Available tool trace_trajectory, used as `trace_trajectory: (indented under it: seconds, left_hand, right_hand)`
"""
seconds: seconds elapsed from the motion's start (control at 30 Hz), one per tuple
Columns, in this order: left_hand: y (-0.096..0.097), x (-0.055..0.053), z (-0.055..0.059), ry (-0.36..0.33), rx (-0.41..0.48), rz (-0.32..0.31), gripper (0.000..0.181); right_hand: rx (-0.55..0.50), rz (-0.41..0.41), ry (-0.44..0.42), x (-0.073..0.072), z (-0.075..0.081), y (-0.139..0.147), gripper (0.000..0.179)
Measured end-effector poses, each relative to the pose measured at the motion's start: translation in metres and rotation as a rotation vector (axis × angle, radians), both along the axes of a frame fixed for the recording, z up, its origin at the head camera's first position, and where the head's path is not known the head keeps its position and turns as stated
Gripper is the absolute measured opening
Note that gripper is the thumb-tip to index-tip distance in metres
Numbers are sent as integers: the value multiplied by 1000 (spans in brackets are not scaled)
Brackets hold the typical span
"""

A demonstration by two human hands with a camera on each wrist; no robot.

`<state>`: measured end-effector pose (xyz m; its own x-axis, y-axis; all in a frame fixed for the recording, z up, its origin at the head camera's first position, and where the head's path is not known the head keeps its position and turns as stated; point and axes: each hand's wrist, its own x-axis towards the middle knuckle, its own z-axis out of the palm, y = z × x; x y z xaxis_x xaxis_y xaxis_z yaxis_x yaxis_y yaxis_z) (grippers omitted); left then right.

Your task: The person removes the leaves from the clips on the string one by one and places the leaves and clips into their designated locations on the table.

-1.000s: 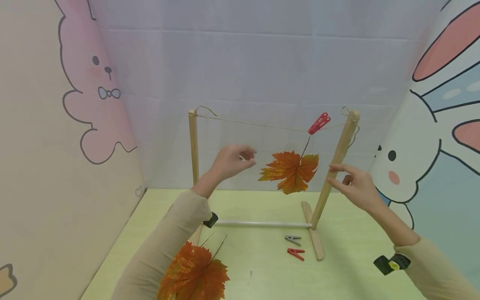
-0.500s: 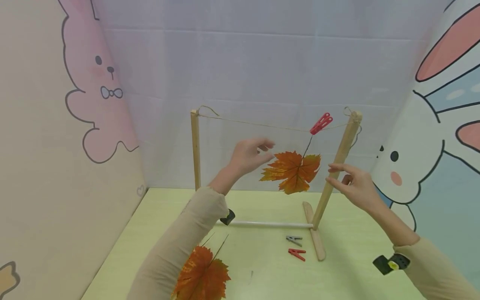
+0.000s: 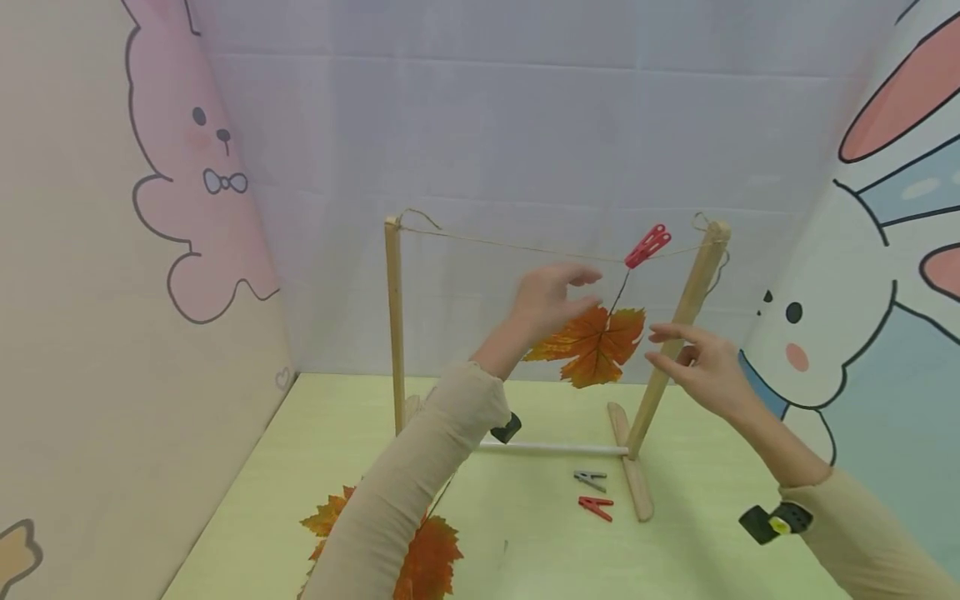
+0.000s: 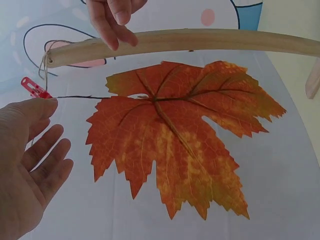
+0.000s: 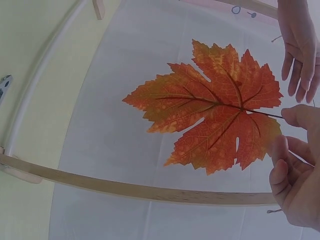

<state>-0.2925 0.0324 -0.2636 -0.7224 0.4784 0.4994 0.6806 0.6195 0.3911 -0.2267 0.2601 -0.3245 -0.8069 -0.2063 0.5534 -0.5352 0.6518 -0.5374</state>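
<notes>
An orange maple-like leaf [image 3: 602, 348] hangs by its stem from a red clothespin [image 3: 647, 247] on a string [image 3: 517, 245]. My left hand [image 3: 551, 298] is in front of the leaf's left part, fingers relaxed and apart from the thumb, holding nothing. In the left wrist view its thumb overlaps the bottom of the clothespin [image 4: 36, 89]. To the right of the leaf, my right hand [image 3: 701, 367] is raised before the wooden post, its thumb and index finger apart and the other fingers bent, with nothing held. The right wrist view shows the whole leaf [image 5: 215, 105] beside that hand.
The string runs between a left post [image 3: 394, 325] and a right post [image 3: 678, 333], joined low by a white rod [image 3: 555, 449]. A grey clothespin [image 3: 591, 479] and a red clothespin [image 3: 596, 507] lie on the table. More leaves [image 3: 431, 558] lie partly behind my left sleeve.
My left hand has moved right, from left of the hanging leaf to in front of it. My right hand has barely moved. The leaf still hangs from the clothespin.
</notes>
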Motion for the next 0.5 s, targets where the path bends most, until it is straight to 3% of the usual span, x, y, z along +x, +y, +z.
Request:
trace_trajectory:
  seconds: [0.17,0.5]
  left_hand:
    - [14,0,1,-55,4,-1,32]
    - [30,-3,-2,-100,-30,32,29]
  right_hand:
    - [9,-6,-11,2,0,0,32]
    - [10,-14,-32,6,-1,3,31]
